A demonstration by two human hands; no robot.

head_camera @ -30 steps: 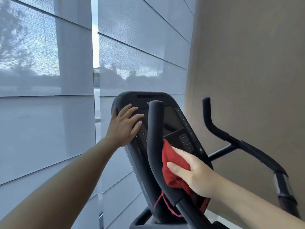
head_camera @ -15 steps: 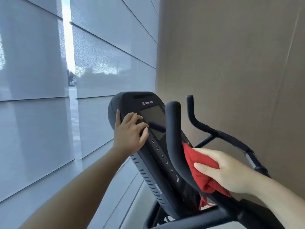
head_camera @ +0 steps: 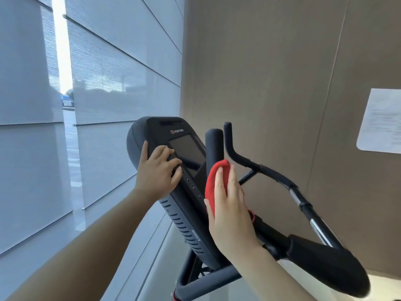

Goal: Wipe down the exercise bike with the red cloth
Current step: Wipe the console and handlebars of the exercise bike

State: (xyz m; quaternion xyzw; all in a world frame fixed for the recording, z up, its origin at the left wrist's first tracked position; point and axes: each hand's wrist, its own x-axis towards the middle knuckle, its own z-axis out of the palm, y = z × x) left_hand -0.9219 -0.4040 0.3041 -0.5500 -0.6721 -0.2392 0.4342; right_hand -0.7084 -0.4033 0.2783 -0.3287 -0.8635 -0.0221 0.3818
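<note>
The black exercise bike console [head_camera: 152, 132] with a dark screen stands in the middle of the head view. My left hand [head_camera: 157, 171] rests on the console's left edge, fingers curled over the buttons beside the screen. The red cloth [head_camera: 211, 184] is wrapped around the near upright handlebar [head_camera: 213, 144], and my right hand [head_camera: 230, 210] presses it flat against the bar from the right, fingers pointing up. A second curved handlebar [head_camera: 269, 171] runs off to the right. A thick padded grip [head_camera: 327, 265] lies at the lower right.
Window panels with grey roller blinds [head_camera: 104, 88] fill the left side. A tan wall [head_camera: 271, 72] stands close behind the bike, with a white paper notice [head_camera: 382, 121] on it at the right. The bike's frame bar [head_camera: 208, 279] crosses below the console.
My right hand has slid the red cloth up the near handlebar and turned upright, fingers now pointing up. The left hand stays on the console's left edge. My view has shifted right.
</note>
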